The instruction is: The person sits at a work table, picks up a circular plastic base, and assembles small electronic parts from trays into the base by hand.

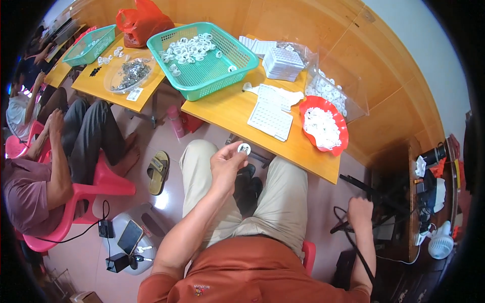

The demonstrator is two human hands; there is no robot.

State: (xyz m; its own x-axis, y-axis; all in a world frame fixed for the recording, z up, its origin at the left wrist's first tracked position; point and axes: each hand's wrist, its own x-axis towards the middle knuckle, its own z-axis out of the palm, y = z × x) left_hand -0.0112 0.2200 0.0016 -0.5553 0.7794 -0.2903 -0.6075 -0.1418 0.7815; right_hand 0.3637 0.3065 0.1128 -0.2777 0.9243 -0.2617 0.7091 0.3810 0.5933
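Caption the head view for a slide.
Left hand pinches a small white ring below the wooden table; right hand grips a black cable.

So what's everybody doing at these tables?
A seated person holds a small white ring-shaped part up in the left hand, while the right hand grips a black cable at the side. On the yellow table sit a green basket of similar white parts, a red bowl of white pieces and white trays. Another person sits alongside.

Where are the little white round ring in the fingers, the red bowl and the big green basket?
little white round ring (244,148), head view, its face.
red bowl (343,132), head view, right rim.
big green basket (212,90), head view, front wall.
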